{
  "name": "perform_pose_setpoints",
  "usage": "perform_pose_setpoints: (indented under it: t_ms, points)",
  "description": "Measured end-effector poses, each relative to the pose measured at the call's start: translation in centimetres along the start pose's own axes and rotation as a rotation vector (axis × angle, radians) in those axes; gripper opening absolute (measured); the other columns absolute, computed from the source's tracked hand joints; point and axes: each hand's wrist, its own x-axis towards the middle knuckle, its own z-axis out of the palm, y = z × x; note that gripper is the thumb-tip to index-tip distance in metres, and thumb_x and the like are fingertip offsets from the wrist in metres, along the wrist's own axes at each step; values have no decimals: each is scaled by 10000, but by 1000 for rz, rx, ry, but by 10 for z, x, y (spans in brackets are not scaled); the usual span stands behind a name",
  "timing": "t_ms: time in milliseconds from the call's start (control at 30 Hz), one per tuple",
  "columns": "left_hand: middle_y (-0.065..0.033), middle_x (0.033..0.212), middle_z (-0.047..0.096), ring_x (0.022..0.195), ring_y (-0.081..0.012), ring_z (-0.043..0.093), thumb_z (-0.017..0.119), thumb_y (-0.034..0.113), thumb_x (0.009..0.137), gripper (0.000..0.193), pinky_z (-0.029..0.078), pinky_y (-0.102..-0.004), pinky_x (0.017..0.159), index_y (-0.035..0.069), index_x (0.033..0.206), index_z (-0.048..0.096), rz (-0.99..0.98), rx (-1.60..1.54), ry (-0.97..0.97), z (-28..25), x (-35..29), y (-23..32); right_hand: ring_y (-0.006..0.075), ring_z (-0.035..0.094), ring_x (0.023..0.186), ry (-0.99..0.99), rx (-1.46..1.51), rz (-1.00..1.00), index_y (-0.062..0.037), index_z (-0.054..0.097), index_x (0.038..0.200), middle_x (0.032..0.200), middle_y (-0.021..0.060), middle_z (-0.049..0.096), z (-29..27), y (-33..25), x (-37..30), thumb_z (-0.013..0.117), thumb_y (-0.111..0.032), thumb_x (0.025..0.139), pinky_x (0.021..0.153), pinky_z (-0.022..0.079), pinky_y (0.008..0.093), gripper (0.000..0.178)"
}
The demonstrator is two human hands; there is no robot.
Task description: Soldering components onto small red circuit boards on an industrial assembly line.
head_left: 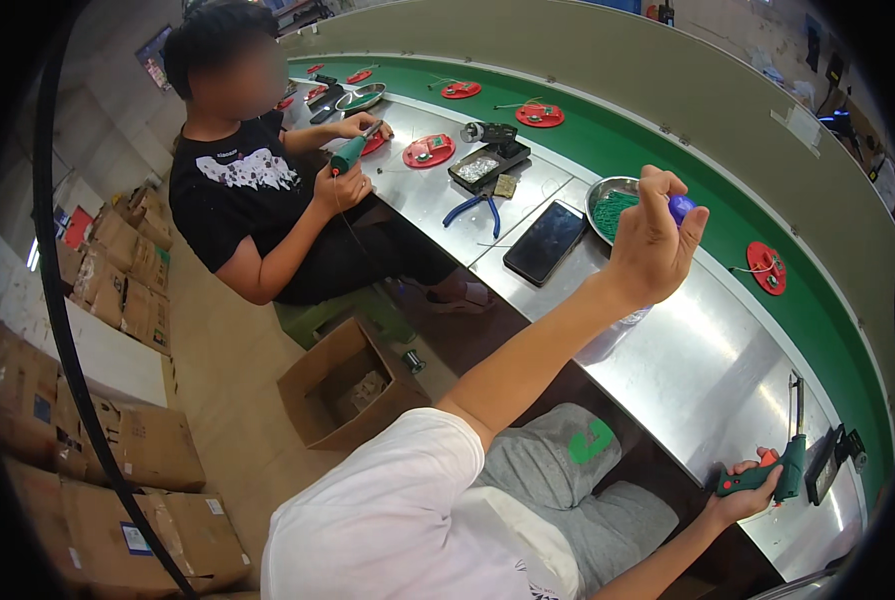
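"What does the worker's left hand [657, 235] have?"

"A round purple thing [681, 207], caught between the bent fingers and the thumb, up above the desk [707, 340]. The hand hides part of it, so I can't tell what it is."

"And the right hand [752, 490]?"

"Down at the near end of the desk, fingers closed around the handle of a green soldering gun [792, 468]. Its thin tip points away from the worker."

"What's near the raised hand?"

"A metal bowl [591, 206] of green pieces, just behind it, and a dark phone [545, 243] lying flat to its left (rather close to the edge, from where I'm standing). Past the desk, a red disc [766, 268] sits on the green belt [622, 152]."

"Anyone else there?"

"A co-worker [232, 195] in a black shirt, seated to the left, holding another green gun [348, 155]. Blue-handled pliers [475, 208] lie between the two people."
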Motion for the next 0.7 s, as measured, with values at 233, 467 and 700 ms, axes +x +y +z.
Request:
perform_pose_setpoints:
  t_ms: [233,467,700]
  points:
    - [-218,1001,452,685,-373,572,603,155,980,364,484,-406,535,23,1156,313,155,131,96,1,4,-2,95,455,521,27,-14,-2,-16,585,1080,722,28,534,14,-6,-7,423,-375,1039,480,361,238,396]
    - [-232,949,487,765,-358,558,620,114,970,340,485,-399,611,28,1124,329,201,70,122,6,-2,4,105,424,490,58,-30,-22,-27,583,1057,586,2,439,21,-17,-14,428,-402,1037,473,338,235,406]
    - [-232,950,561,697,-332,604,563,98,1000,249,501,-367,613,20,1089,344,186,20,101,-2,-2,-5,104,425,518,60,-59,7,-25,586,1061,620,13,464,19,-12,-6,438,-390,1037,485,334,241,395]
